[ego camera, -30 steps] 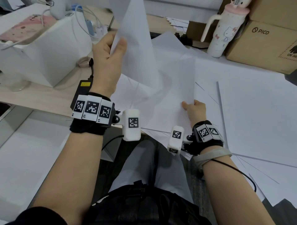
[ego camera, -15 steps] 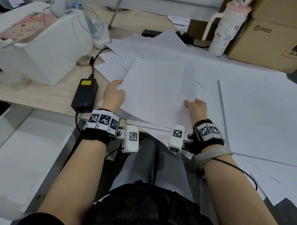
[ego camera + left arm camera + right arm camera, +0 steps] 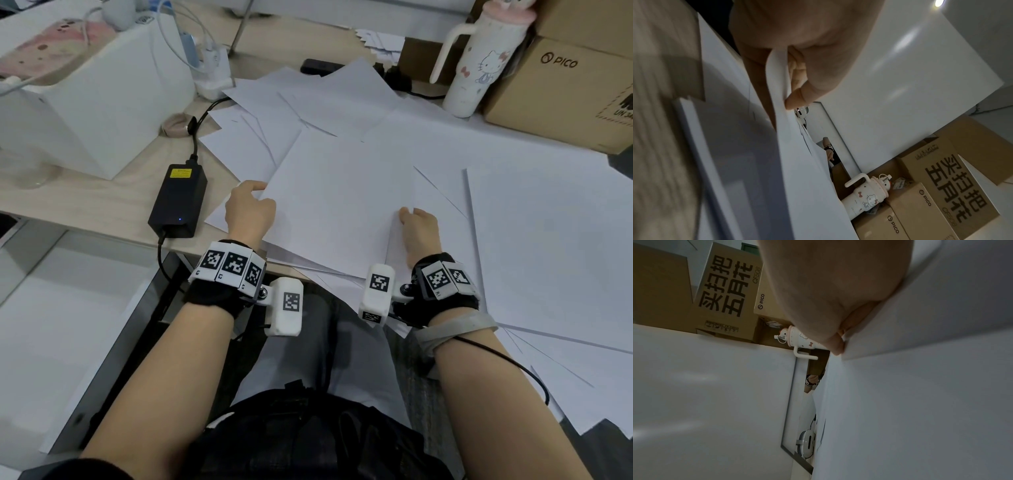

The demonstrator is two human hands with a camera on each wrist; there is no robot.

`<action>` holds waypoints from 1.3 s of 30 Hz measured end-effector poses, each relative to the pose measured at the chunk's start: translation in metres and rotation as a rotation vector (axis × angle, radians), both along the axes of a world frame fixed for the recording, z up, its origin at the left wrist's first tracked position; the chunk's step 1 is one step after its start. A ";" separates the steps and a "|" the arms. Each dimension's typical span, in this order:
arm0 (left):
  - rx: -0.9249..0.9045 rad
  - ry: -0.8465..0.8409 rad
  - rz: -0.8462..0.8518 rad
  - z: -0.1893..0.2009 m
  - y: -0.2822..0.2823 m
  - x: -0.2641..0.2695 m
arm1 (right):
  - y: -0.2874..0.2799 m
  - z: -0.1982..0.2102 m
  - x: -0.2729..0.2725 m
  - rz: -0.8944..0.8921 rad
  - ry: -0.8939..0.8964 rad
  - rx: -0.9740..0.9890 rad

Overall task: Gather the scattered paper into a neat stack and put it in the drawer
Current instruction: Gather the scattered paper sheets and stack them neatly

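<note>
Several white paper sheets (image 3: 534,240) lie scattered and overlapping across the desk. On top, in front of me, lies a small pile of sheets (image 3: 342,209). My left hand (image 3: 255,197) pinches its left edge; in the left wrist view the thumb (image 3: 797,97) lies on top of the paper edge (image 3: 780,91) with fingers underneath. My right hand (image 3: 409,215) grips the pile's right edge near the desk front. The right wrist view shows its thumb (image 3: 835,345) pressed on that sheet (image 3: 920,321). No drawer is plainly visible.
A black power adapter (image 3: 178,202) and a white box (image 3: 102,102) sit left of the papers. At the back right stand a Hello Kitty tumbler (image 3: 479,68) and a cardboard PICO box (image 3: 565,92). Behind the papers is a white charger (image 3: 212,73) with cables.
My left hand has brought a raised sheet down from the upper left onto the pile in front of me and now holds its left edge. The right hand has stayed in place.
</note>
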State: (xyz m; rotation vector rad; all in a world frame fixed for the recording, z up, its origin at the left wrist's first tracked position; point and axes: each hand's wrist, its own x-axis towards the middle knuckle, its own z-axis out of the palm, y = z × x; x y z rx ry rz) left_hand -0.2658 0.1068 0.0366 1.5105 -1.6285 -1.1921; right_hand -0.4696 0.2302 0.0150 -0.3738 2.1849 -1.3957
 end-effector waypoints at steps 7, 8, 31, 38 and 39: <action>0.101 -0.087 -0.148 -0.001 0.005 -0.004 | 0.008 0.016 0.003 0.048 -0.133 0.013; 0.116 -0.084 -0.179 0.000 0.005 -0.003 | 0.008 0.017 0.003 0.071 -0.143 0.022; 0.121 0.373 0.184 -0.010 -0.063 0.000 | -0.011 0.024 -0.005 0.056 -0.124 -0.045; 0.190 0.288 0.039 -0.013 -0.067 -0.002 | -0.011 0.018 -0.010 0.100 -0.120 -0.065; 0.212 0.274 0.037 -0.012 -0.068 -0.003 | -0.011 0.018 -0.010 0.100 -0.120 -0.068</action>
